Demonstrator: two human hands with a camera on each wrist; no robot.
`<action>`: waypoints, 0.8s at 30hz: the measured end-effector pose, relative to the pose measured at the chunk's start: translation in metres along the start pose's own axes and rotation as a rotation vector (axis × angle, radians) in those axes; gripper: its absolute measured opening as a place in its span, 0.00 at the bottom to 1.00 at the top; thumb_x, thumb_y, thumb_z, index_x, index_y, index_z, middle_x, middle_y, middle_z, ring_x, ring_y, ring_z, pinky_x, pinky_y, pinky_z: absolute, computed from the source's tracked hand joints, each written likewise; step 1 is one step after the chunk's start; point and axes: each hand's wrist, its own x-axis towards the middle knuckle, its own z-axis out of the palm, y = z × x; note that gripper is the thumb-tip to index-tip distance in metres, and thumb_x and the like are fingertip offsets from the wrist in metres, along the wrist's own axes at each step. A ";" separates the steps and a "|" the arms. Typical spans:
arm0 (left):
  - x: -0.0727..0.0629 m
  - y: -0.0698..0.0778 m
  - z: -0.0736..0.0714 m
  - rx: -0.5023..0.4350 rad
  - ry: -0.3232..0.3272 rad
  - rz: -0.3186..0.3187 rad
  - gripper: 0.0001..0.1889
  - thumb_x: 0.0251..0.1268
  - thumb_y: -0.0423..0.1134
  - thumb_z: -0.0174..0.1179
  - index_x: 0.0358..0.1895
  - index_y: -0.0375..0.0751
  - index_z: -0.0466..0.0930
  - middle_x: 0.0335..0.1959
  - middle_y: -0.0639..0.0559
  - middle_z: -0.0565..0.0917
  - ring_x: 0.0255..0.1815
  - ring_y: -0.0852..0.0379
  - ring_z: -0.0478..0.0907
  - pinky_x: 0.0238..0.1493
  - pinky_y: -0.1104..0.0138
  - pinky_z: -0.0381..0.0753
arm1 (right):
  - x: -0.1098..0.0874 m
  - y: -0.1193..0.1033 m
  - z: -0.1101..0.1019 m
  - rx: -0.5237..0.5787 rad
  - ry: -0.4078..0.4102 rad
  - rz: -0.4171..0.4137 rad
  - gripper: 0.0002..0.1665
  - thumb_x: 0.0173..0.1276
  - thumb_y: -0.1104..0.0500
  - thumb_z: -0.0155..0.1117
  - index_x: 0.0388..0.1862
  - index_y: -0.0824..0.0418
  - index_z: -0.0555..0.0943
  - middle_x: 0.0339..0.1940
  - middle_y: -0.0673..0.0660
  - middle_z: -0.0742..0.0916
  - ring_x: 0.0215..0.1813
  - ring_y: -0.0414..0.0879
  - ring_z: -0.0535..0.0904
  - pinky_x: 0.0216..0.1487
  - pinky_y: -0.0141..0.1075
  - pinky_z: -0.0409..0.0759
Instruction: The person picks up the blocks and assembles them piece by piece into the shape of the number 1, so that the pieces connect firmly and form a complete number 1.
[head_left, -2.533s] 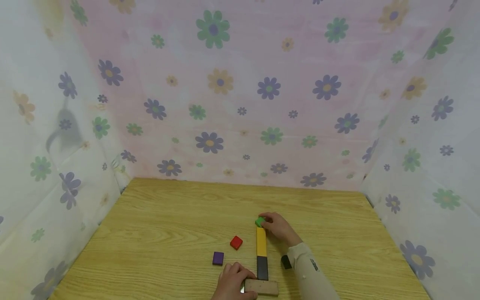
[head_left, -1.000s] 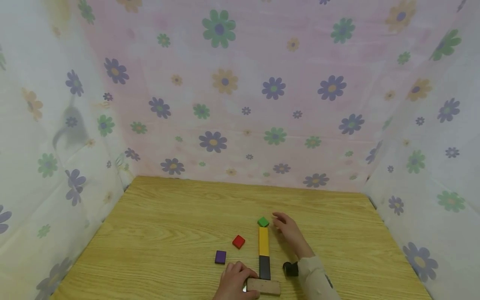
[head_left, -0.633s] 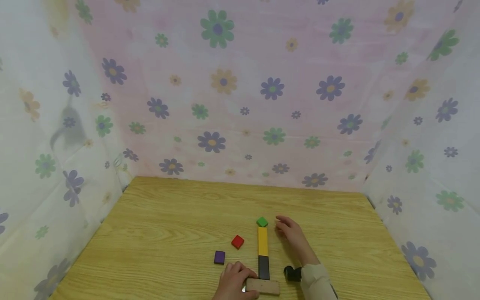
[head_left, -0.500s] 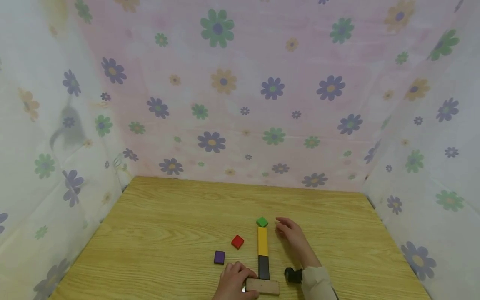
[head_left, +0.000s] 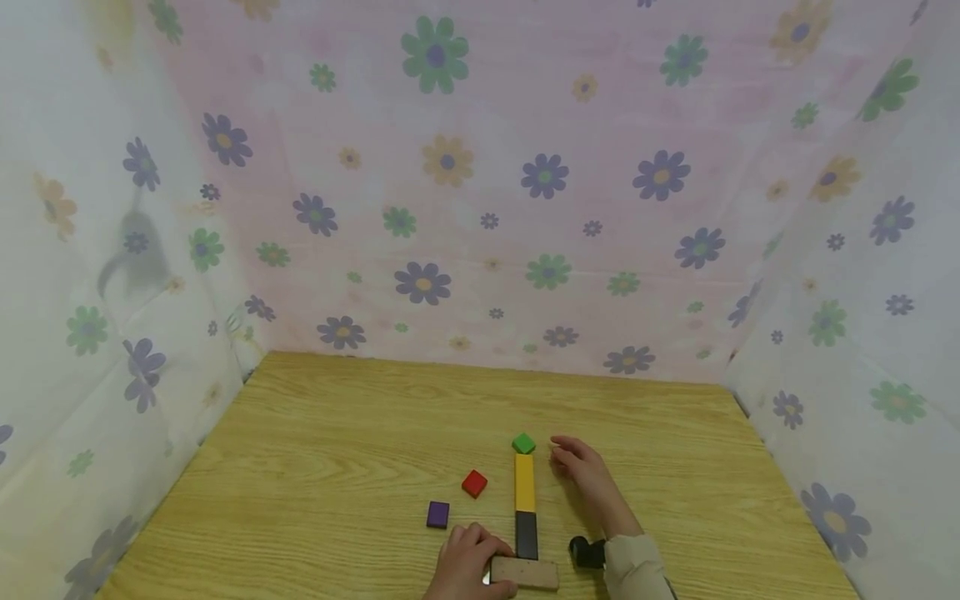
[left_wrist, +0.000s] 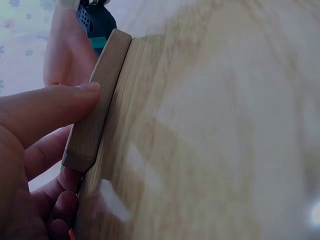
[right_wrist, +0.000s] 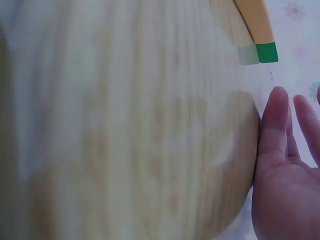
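Note:
My left hand point(head_left: 467, 567) pinches the left end of a plain wooden block point(head_left: 528, 573), which lies crosswise at the near side of the table. In the left wrist view the thumb presses one face of that wooden block point(left_wrist: 97, 105) while the fingers curl behind it. From its far side a line of blocks runs away from me: a dark block point(head_left: 527, 535), a yellow block point(head_left: 525, 483), then a green block point(head_left: 523, 443) turned cornerwise. Just right of the green one rests my right hand point(head_left: 585, 475), fingers relaxed and holding nothing. The right wrist view shows its fingers point(right_wrist: 275, 120) apart from the green block point(right_wrist: 267, 52).
Left of the line lie a red block point(head_left: 474, 483) and a purple block point(head_left: 438, 514). A black wrist camera point(head_left: 587, 552) sits at my right sleeve point(head_left: 637, 567). Flower-patterned cloth point(head_left: 480, 250) stands around the back and sides of the wood-grain table point(head_left: 337, 433).
My right hand has let go of the green block and drawn back to the right, then stayed nearly still. The left hand keeps its hold on the wooden block.

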 end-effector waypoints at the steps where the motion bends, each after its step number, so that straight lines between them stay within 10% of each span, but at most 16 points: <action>1: 0.000 0.000 0.000 0.000 -0.001 0.001 0.14 0.45 0.60 0.62 0.37 0.66 0.77 0.29 0.67 0.63 0.31 0.62 0.56 0.31 0.66 0.55 | 0.000 0.000 0.000 -0.014 -0.001 -0.005 0.19 0.68 0.61 0.50 0.55 0.66 0.72 0.48 0.62 0.78 0.45 0.49 0.75 0.46 0.40 0.72; 14: 0.000 -0.001 0.001 -0.011 -0.005 -0.001 0.14 0.45 0.59 0.62 0.37 0.65 0.77 0.28 0.66 0.63 0.31 0.61 0.56 0.30 0.66 0.55 | 0.011 -0.011 0.009 -0.269 -0.061 -0.018 0.20 0.66 0.63 0.51 0.58 0.60 0.72 0.41 0.58 0.78 0.32 0.46 0.72 0.32 0.37 0.71; 24: 0.001 -0.001 0.000 -0.010 -0.019 -0.006 0.14 0.45 0.59 0.62 0.37 0.65 0.77 0.29 0.66 0.64 0.32 0.61 0.56 0.30 0.66 0.55 | 0.018 -0.010 0.002 -0.477 -0.294 -0.184 0.27 0.67 0.65 0.49 0.65 0.57 0.63 0.53 0.64 0.72 0.37 0.49 0.71 0.28 0.37 0.70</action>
